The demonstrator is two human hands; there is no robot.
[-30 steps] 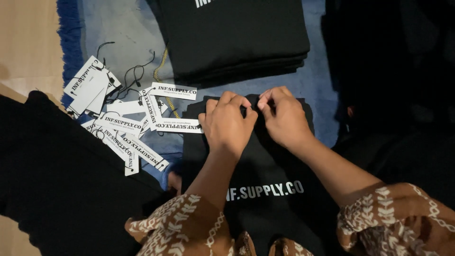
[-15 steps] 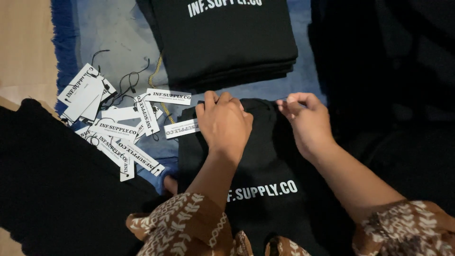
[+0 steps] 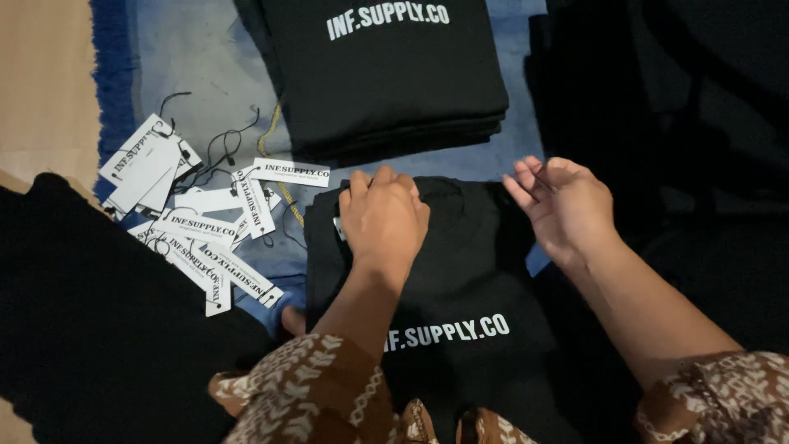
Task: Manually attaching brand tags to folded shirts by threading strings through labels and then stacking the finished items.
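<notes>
Left hand [image 3: 383, 215] fingers curled together, knuckles up, pressed down on upper left part of folded black garment [image 3: 460, 279]; small pale edge just visible under its left side, whether pinched or only covered cannot tell. Right hand [image 3: 559, 201] to the right of it, fingers loosely spread and apart, holding nothing, hovering at the garment's upper right corner; contact with fabric cannot tell. Garment lying flat beneath both hands, white lettering on the portion nearer the wrists. Patterned brown-and-white sleeves [image 3: 304, 386] at both forearms. Just left of left hand: loose heap of white rectangular paper tags [image 3: 209, 226] with black strings, overlapping, some touching the garment's left edge area. Beyond the fingertips, away from the body: stack of folded black garments [image 3: 386, 74], white lettering on top piece, near but apart from the hands. Everything resting on blue cloth [image 3: 197, 66]. Further left of tags: large black fabric mass [image 3: 99, 329].
</notes>
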